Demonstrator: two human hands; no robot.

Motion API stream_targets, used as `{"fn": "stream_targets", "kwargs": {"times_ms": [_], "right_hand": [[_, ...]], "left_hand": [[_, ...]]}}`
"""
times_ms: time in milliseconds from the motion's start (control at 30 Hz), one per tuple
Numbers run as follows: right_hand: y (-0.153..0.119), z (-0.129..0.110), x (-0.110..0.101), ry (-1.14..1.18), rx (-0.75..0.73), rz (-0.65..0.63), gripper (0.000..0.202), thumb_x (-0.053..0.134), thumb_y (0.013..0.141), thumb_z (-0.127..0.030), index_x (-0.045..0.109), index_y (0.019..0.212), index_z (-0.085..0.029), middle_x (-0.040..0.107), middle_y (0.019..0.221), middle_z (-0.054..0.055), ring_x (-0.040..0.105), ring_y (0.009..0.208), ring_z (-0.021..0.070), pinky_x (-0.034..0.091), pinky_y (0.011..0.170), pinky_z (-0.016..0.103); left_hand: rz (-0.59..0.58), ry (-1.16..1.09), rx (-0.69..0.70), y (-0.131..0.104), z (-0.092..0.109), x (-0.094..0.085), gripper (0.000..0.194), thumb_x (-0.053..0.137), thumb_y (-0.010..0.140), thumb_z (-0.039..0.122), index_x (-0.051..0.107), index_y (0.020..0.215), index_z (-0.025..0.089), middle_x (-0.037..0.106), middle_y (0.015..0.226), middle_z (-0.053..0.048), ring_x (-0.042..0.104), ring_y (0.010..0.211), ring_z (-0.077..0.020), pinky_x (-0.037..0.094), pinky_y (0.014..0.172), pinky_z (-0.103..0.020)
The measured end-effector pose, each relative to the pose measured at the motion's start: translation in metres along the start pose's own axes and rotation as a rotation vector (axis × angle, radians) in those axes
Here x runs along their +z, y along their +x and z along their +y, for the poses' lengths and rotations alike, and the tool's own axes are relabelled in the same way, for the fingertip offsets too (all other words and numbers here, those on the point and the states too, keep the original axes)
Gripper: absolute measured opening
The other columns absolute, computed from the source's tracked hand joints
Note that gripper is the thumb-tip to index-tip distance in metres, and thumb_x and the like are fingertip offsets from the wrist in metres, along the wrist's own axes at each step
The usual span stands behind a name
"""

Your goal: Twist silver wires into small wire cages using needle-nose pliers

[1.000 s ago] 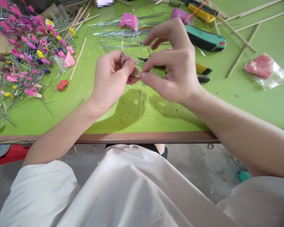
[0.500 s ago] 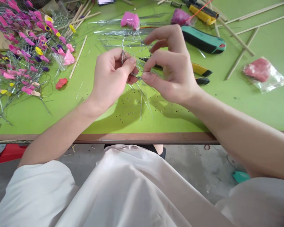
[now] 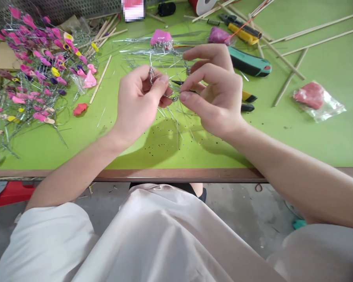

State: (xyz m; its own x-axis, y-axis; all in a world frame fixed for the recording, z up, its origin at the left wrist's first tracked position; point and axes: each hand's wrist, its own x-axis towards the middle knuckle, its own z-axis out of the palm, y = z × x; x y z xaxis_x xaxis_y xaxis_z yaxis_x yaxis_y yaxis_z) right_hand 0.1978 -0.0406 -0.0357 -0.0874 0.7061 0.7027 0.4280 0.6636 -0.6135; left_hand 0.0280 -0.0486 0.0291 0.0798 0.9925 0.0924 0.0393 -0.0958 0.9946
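From where I stand, I see a person in a white shirt [image 3: 167, 235] who works at a bright green tabletop [image 3: 282, 145] with brown edge. The left hand [image 3: 137, 102] holds a loop of twisted silver wire [image 3: 174, 98]; its thumb presses toward the forefinger and pinches the wire between them, while the other fingers are curled below. This loop is over the tabletop, between the two hands, and its far side appears next to a bright pink lump in clear plastic [image 3: 161, 38].

The right hand [image 3: 220, 94] is at the other side of the loop. Its fingers are bent and a little spread; the thumb and forefinger come close together, just beside the knotted lower part of the wire, but I cannot tell if they pinch it.

Under and behind the hands lie many thin straight silver wires [image 3: 135, 51]. Pliers with yellow and black handles [image 3: 249, 96] are partly hidden by the right hand, and beyond them is a long teal tool handle [image 3: 248, 62]. Well to the left there is a big heap of wire stems with pink, purple and yellow tips [image 3: 25, 69]. On the right, a reddish lump in a clear bag [image 3: 308, 95] lies near pale wooden sticks [image 3: 290, 80].
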Motion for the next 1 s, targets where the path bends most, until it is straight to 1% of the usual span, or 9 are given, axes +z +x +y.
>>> {"fn": "stream_targets", "kwargs": {"times_ms": [167, 267, 367, 567, 667, 733, 833, 933, 1000], "right_hand": [[0.002, -0.004, -0.008, 0.238, 0.046, 0.04, 0.022, 0.074, 0.095, -0.05, 0.067, 0.097, -0.029, 0.064, 0.136, 0.009, 0.062, 0.128, 0.0297, 0.061, 0.09, 0.042], [0.005, 0.001, -0.01, 0.406, 0.243, 0.031, 0.027, 0.082, 0.092, -0.05, 0.069, 0.103, -0.029, 0.072, 0.118, 0.008, 0.07, 0.098, 0.0212, 0.061, 0.078, 0.034], [0.007, 0.002, -0.011, 0.522, 0.431, -0.083, 0.031, 0.083, 0.092, -0.054, 0.073, 0.1, -0.025, 0.075, 0.096, 0.005, 0.069, 0.076, 0.0151, 0.061, 0.07, 0.03], [0.012, -0.016, -0.007, 0.67, 0.501, -0.254, 0.054, 0.089, 0.081, -0.07, 0.075, 0.094, -0.02, 0.077, 0.086, 0.002, 0.075, 0.078, 0.015, 0.065, 0.076, 0.029], [0.012, -0.021, -0.005, 0.719, 0.532, -0.331, 0.057, 0.087, 0.081, -0.072, 0.072, 0.088, -0.018, 0.074, 0.076, 0.002, 0.069, 0.063, 0.0127, 0.061, 0.063, 0.027], [0.012, -0.022, -0.005, 0.719, 0.546, -0.33, 0.057, 0.087, 0.081, -0.072, 0.072, 0.085, -0.017, 0.069, 0.068, 0.001, 0.06, 0.052, 0.0096, 0.052, 0.051, 0.024], [0.013, -0.027, -0.008, 0.747, 0.62, -0.323, 0.051, 0.089, 0.085, -0.064, 0.071, 0.083, -0.016, 0.06, 0.058, -0.002, 0.045, 0.042, 0.0062, 0.034, 0.039, 0.023], [0.017, -0.035, -0.011, 0.785, 0.777, -0.328, 0.032, 0.083, 0.093, -0.039, 0.068, 0.077, -0.016, 0.043, 0.05, -0.007, 0.027, 0.04, 0.004, 0.019, 0.038, 0.022], [0.02, -0.04, -0.013, 0.768, 0.873, -0.308, 0.028, 0.072, 0.096, -0.024, 0.064, 0.07, -0.017, 0.034, 0.047, -0.008, 0.021, 0.041, 0.0039, 0.014, 0.04, 0.022]], "left_hand": [[0.013, -0.083, 0.063, 0.009, -0.008, -0.003, 0.029, 0.069, 0.1, 0.016, 0.062, 0.073, 0.02, 0.066, 0.068, 0.003, 0.064, 0.057, -0.0088, 0.055, 0.059, -0.023], [0.025, -0.091, 0.094, 0.014, -0.011, -0.007, 0.028, 0.069, 0.101, 0.021, 0.062, 0.074, 0.02, 0.067, 0.069, 0.003, 0.066, 0.059, -0.0089, 0.056, 0.06, -0.022], [0.032, -0.055, 0.116, 0.017, -0.008, -0.007, 0.028, 0.071, 0.102, 0.031, 0.062, 0.077, 0.02, 0.066, 0.069, 0.003, 0.07, 0.063, -0.0106, 0.058, 0.062, -0.023], [0.016, 0.0, 0.194, 0.017, 0.011, -0.002, 0.029, 0.073, 0.101, 0.049, 0.065, 0.091, 0.023, 0.068, 0.072, 0.002, 0.077, 0.075, -0.0162, 0.06, 0.065, -0.026], [0.005, 0.025, 0.227, 0.018, 0.011, -0.003, 0.029, 0.074, 0.1, 0.05, 0.065, 0.092, 0.023, 0.069, 0.072, 0.001, 0.077, 0.076, -0.0165, 0.06, 0.065, -0.026], [0.001, 0.046, 0.24, 0.021, 0.005, -0.006, 0.029, 0.074, 0.1, 0.049, 0.065, 0.091, 0.023, 0.069, 0.072, 0.001, 0.077, 0.076, -0.0164, 0.06, 0.065, -0.027], [-0.004, 0.04, 0.293, 0.027, -0.011, -0.013, 0.028, 0.075, 0.099, 0.045, 0.064, 0.086, 0.023, 0.069, 0.072, 0.001, 0.074, 0.07, -0.0149, 0.059, 0.063, -0.027], [-0.014, -0.027, 0.398, 0.032, -0.025, -0.017, 0.027, 0.078, 0.097, 0.041, 0.064, 0.081, 0.023, 0.069, 0.071, 0.001, 0.067, 0.061, -0.013, 0.057, 0.057, -0.028], [-0.017, -0.011, 0.416, 0.033, -0.029, -0.017, 0.03, 0.078, 0.096, 0.043, 0.063, 0.079, 0.024, 0.069, 0.071, 0.001, 0.066, 0.06, -0.0127, 0.057, 0.057, -0.028]]}}
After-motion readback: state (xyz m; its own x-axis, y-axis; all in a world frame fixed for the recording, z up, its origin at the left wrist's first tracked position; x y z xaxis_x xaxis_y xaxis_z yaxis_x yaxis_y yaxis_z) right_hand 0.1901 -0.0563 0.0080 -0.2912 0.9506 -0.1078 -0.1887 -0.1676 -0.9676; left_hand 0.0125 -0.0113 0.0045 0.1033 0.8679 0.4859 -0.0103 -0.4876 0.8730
